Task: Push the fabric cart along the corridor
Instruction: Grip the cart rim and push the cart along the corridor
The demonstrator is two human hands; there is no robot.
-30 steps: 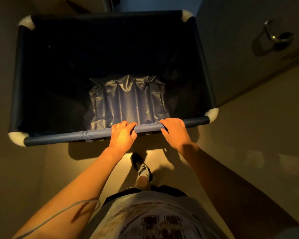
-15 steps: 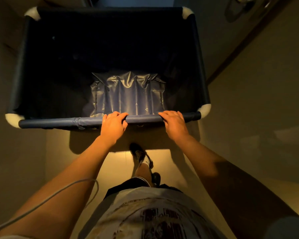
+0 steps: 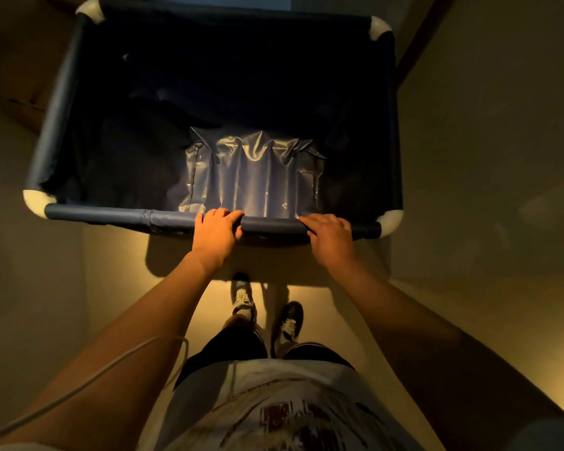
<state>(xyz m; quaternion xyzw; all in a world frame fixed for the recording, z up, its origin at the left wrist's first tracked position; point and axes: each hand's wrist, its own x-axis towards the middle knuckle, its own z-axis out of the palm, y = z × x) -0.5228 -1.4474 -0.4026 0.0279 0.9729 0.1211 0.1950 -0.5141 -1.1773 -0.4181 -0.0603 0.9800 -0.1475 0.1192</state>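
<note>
A dark blue fabric cart (image 3: 111, 216) with white corner caps fills the upper half of the head view. Its inside is dark, with a shiny creased sheet (image 3: 254, 170) lying against the near wall. My left hand (image 3: 217, 232) grips the near rail a little left of centre. My right hand (image 3: 329, 237) grips the same rail toward the right corner. Both arms reach forward from my body, and my two shoes (image 3: 264, 307) stand on the floor just behind the cart.
Plain walls close in on both sides: the left wall (image 3: 20, 288) and the right wall (image 3: 485, 157). A dark door frame edge (image 3: 417, 43) runs at the upper right. A thin cable (image 3: 88, 382) hangs over my left arm. Lit floor (image 3: 323, 307) lies underfoot.
The cart has rolled forward past the door with its handle, which has left the view. My feet have stepped along behind it. Both hands keep their grip on the rail.
</note>
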